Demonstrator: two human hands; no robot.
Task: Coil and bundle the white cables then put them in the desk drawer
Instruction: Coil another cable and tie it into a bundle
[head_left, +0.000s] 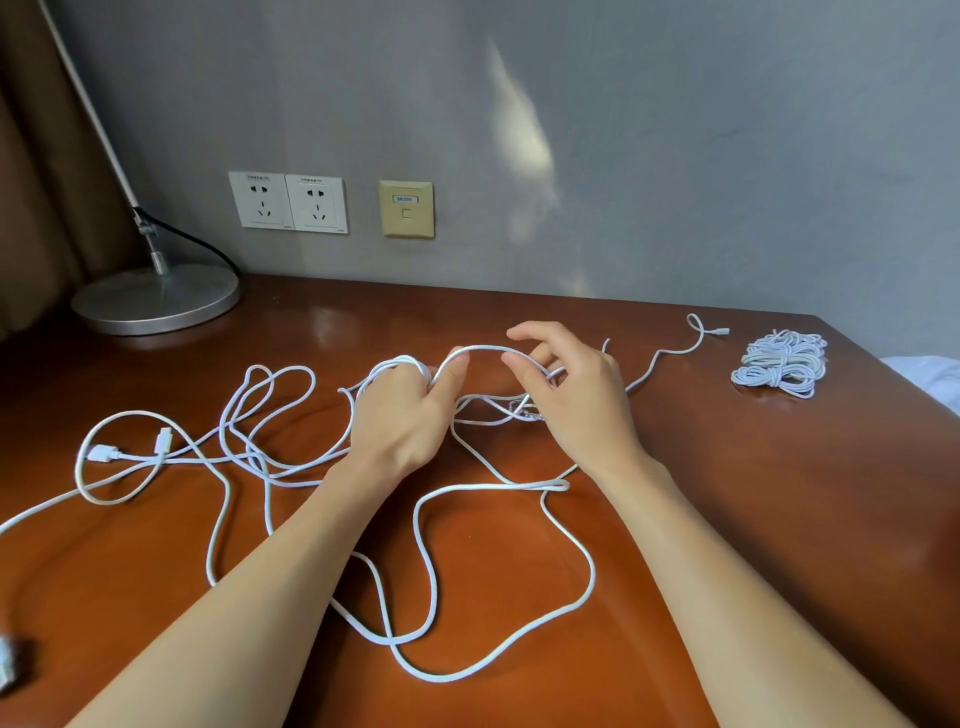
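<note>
Left hand (400, 415) grip closed round loops of white cable (493, 487); right hand (576, 400) pinches the strand arching between them. Slack sprawls across the tabletop (737, 519); a tied bundle (779, 364) lies near its far right corner.

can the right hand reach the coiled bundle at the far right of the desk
Probably yes. The coiled bundle lies uncovered on the desk, right of the right hand, only a tail of the loose cable between. That hand pinches the cable, so it would let go first.
</note>
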